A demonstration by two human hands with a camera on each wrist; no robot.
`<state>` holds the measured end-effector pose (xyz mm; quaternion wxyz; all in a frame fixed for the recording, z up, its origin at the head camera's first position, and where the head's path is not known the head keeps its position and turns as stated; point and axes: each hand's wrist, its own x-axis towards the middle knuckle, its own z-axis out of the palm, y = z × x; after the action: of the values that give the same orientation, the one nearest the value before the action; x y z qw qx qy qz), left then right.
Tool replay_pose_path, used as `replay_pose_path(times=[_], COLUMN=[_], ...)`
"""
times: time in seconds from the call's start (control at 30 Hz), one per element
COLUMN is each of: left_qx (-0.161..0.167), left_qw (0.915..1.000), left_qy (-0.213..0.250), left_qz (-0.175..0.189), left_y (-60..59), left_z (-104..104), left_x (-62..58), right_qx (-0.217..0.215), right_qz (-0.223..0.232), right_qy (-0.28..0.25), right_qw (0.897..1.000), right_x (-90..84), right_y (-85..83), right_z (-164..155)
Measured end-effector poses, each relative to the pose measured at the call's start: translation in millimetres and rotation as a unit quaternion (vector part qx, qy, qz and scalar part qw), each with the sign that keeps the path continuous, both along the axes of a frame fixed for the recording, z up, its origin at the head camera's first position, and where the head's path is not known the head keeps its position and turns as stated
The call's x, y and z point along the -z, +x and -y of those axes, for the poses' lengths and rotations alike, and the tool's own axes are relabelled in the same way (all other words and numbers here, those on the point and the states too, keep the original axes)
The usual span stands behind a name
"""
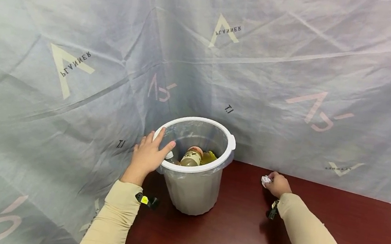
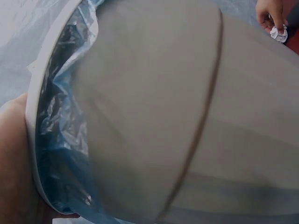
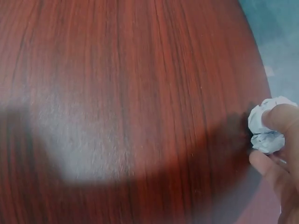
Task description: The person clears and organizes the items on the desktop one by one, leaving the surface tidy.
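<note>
A grey trash can (image 1: 191, 191) with a white rim and a clear bag liner (image 2: 65, 116) stands on the table. Inside lie a bottle (image 1: 192, 157) with a pale label, something yellow (image 1: 208, 157) and a white-capped clear bottle (image 1: 169, 158). My left hand (image 1: 148, 153) rests on the can's left rim, fingers spread and thumb reaching over the opening. To the right of the can, close over the table near its back edge, my right hand (image 1: 279, 185) pinches a crumpled paper ball (image 3: 268, 123) between thumb and fingers.
The dark red wooden table (image 1: 240, 231) has a rounded far right corner. Grey printed sheeting (image 1: 278, 87) hangs behind it and along the left side, close to the can. A small dark camera (image 1: 273, 209) is strapped at the right wrist.
</note>
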<state>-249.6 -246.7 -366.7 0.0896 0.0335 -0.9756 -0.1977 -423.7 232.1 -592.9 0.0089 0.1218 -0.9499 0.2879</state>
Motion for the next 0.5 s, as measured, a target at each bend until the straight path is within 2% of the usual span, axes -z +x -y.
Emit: replay_pose_path(times=[0.2, 0.37, 0.5], left_qx=[0.006, 0.009, 0.012], left_qw=[1.0, 0.9999, 0.9998], left_qy=[0.005, 0.005, 0.015], left_qz=[-0.005, -0.006, -0.002], left_y=[1.7, 1.6, 2.7], left_z=[-0.6, -3.0, -7.3], left_x=[-2.1, -3.3, -3.0], right_qx=[0.013, 0.006, 0.009], right_qz=[-0.019, -0.052, -0.049], right_qy=[-0.037, -0.06, -0.081], right_qw=[0.999, 0.997, 0.995], right_x=[-16.5, -46.7, -75.8], right_y=[8.0, 11.3, 17.5], right_z=[-7.6, -10.1, -9.4])
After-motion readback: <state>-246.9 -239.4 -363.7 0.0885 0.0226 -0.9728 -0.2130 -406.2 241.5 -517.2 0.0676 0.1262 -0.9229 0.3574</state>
